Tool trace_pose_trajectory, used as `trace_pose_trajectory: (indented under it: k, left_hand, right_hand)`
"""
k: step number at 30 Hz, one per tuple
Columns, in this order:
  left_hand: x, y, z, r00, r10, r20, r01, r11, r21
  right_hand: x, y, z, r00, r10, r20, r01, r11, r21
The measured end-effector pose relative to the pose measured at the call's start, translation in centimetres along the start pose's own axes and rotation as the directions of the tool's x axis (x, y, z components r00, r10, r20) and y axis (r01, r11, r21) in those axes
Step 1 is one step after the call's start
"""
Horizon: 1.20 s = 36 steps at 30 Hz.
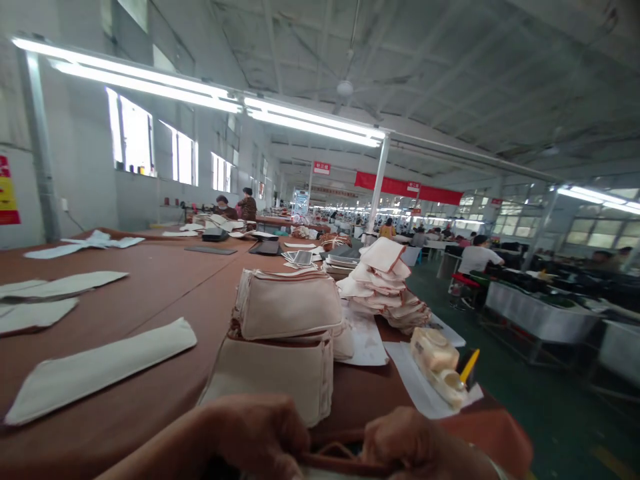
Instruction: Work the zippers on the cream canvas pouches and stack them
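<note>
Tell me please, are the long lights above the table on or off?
On: the long lights shine bright white above the table.

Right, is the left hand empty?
No, the left hand and right hand both grip a brown-edged piece near the front stack.

pale walls (80, 147) with bright windows (131, 132), tube lights (150, 83) over a brown-covered table (170, 300), dark green floor (530, 400)

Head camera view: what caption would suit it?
Two hands grip a brown-edged piece beside stacked pale panels in a workshop.
</note>
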<state>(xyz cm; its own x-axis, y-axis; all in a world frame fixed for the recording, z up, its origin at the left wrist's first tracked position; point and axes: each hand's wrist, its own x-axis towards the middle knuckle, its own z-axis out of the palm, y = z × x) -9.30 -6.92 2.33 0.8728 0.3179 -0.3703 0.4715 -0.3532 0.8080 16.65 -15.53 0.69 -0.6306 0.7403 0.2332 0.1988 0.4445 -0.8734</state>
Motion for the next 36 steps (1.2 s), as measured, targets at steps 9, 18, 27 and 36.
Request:
trace_pose_trajectory:
  k: [9,18,27,36]
  left_hand:
    - [-2.1,-1.7,1.4,0.94,0.191,-0.284,-0.3,0.86,-0.413]
    - [1.5,1.7,3.1,0.908,0.101,-0.407,-0.158,0.981,-0.109]
    - [0.8,-2.6,4.4,0.968,0.003,-0.25,-0.106,0.912,-0.396]
    - [2.9,-1.9,4.8,0.946,-0.03,-0.324,-0.13,0.877,-0.462]
  right_hand:
    - [-1.8,3.2,-0.8,0.965,0.199,-0.17,-0.225,0.963,-0.151]
    - [2.2,1.6,4.8,0.981,0.153,-0.122,-0.086,0.898,0.432]
    - [0.8,3.3,5.8,0.949,0.239,-0.205,-0.204,0.962,0.18]
    - [0.6,4.0,5.3,0.927,0.293,-0.236,-0.233,0.94,0.249]
